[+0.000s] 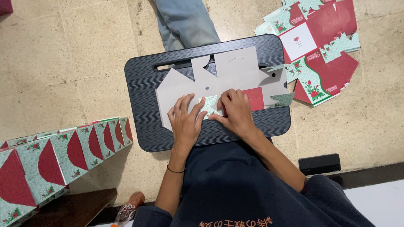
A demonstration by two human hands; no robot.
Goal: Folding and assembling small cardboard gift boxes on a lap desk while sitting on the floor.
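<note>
Far to the left of the hands, a row of folded boxes (63,153) in pale green and red with rose prints lies on the stone floor (75,63). The left hand (185,120) lies flat with its fingers spread, pressing down on the grey, unprinted side of a cut cardboard box blank (223,73), gripping nothing. That blank is spread across a black lap board (143,105) resting over the person's legs, directly under both hands. Just beside the left hand, the right hand (236,112) bends its fingers onto a folded-over flap (252,97) of the blank, whose green and red printed face shows between and beside the hands; it presses rather than closes around it. Beyond the right hand, up and to the right, a loose pile of flat printed blanks (320,50) lies on the floor, and below it a small black block (320,164).
</note>
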